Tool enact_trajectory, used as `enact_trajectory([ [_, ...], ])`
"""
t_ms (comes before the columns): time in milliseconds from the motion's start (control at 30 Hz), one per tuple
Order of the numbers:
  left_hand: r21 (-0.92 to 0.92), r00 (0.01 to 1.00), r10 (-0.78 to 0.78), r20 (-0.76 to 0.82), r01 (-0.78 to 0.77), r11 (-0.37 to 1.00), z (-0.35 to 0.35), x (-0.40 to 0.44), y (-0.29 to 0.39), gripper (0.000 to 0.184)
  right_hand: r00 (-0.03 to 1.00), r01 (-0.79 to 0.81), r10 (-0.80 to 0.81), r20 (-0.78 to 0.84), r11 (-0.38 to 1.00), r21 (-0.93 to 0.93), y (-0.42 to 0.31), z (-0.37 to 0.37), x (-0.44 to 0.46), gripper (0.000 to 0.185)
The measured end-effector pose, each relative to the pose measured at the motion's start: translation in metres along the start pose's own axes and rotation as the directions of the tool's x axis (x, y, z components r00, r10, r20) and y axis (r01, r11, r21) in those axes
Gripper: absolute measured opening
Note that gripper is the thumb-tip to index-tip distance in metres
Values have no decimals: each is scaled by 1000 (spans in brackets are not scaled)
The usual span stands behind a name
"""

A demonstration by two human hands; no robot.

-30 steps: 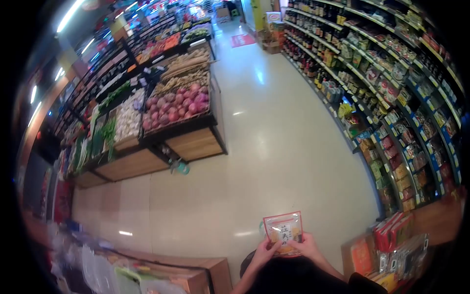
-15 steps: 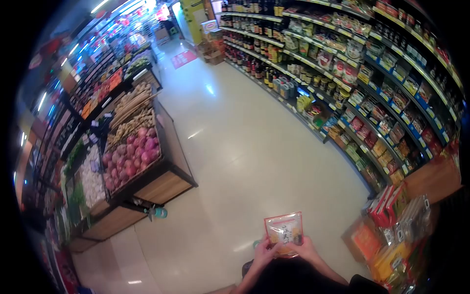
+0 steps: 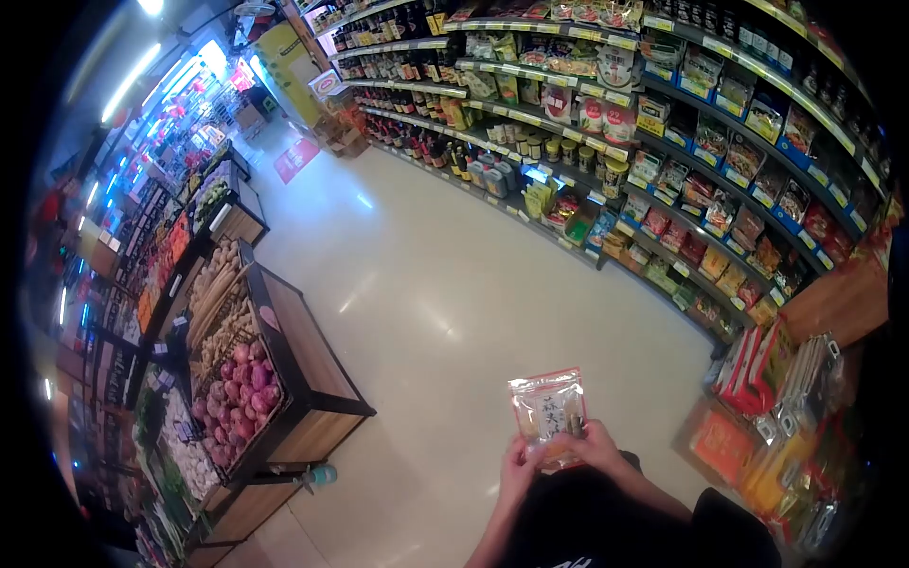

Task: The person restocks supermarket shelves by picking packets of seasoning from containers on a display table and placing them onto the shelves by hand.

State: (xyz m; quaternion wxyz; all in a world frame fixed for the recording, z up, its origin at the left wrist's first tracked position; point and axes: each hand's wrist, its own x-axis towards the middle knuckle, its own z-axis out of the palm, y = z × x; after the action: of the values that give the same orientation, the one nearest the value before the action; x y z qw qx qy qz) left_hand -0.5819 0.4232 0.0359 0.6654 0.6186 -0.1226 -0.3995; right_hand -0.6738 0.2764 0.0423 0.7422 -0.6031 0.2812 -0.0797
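One packet (image 3: 543,421), its Chinese characters (image 3: 552,411) beginning 蒜, is gripped by left hand (image 3: 518,466) and right hand (image 3: 595,447).

Passing room lies beyond the packet (image 3: 549,409), over floor (image 3: 445,293) hemmed by produce stand (image 3: 308,346) left, shelves (image 3: 540,28) right.

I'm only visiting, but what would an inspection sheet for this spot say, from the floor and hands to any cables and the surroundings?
Surface: pale, shiny floor below the hands; no table under them.
Thing in hand: red-edged packet with dark lettering.
Clutter: red packs and an orange pack crowded at the view's lower right.
Hands: left hand and right hand both grip the packet's lower part.
Cables: nothing seen.
Surroundings: stocked shelves at upper right; vegetable stand with red-purple onions at left.
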Motion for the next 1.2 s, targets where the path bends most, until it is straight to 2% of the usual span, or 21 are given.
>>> enact_trajectory([
  [67,21,999,6,-47,-5,1000,14,24,8,26,1000,-4,4,4,1000,-23,-3,-19,20,27],
  [133,-52,993,-22,-115,16,998,34,44,20,23,994,-38,33,100,998,48,-11,-41,36,27],
  [167,9,992,59,-114,-58,998,40,56,17,23,992,-70,61,112,994,79,-14,-51,42,25],
  [200,10,993,48,-111,-47,999,49,65,23,23,992,-79,70,107,993,83,-23,-60,47,25],
  [267,-93,988,-2,-152,-12,996,64,77,35,21,988,-107,82,133,977,186,-45,-69,53,25],
  [300,-76,983,67,-172,-81,994,66,86,32,19,987,-82,61,148,986,142,-39,-72,63,26],
  [333,-75,981,62,-182,-77,994,66,91,31,19,985,-90,68,157,985,144,-37,-77,67,26],
  [400,8,990,34,-136,-33,999,62,103,35,17,982,-130,117,146,988,86,-45,-83,77,25],
  [500,-8,990,68,-122,-69,998,57,121,44,17,989,-65,62,133,998,14,-39,-83,100,27],
  [600,-36,996,42,-83,-45,998,45,148,46,22,991,-83,89,105,995,-60,-33,-83,127,28],
  [733,6,998,48,44,-48,999,24,199,66,27,999,-39,37,28,996,77,-53,-72,165,26],
  [800,-93,992,-14,125,25,995,9,221,83,30,999,50,-50,-7,992,116,-61,-65,187,29],
  [833,-56,984,30,173,-20,998,-3,236,82,33,998,69,-68,-13,988,136,-73,-59,198,29],
  [867,13,983,-34,181,32,999,-16,249,81,33,999,50,-48,-23,990,130,-86,-55,207,29],
  [933,7,973,126,195,-130,991,-20,272,118,29,1000,-3,3,7,993,116,-120,-43,228,29],
  [967,0,975,116,191,-118,993,-24,281,135,29,1000,17,-17,0,993,113,-128,-35,240,27],
  [1033,5,957,236,171,-240,971,-36,297,162,22,998,56,-57,12,995,85,-138,-23,265,26],
  [1067,7,958,237,160,-241,970,-46,304,168,22,994,111,-112,20,992,64,-143,-15,278,26],
  [1100,13,958,250,143,-254,967,-54,312,175,23,997,71,-75,34,991,114,-152,-6,288,26],
  [1200,-3,960,257,109,-258,966,-80,332,194,23,997,30,-37,65,994,103,-163,17,318,26],
])
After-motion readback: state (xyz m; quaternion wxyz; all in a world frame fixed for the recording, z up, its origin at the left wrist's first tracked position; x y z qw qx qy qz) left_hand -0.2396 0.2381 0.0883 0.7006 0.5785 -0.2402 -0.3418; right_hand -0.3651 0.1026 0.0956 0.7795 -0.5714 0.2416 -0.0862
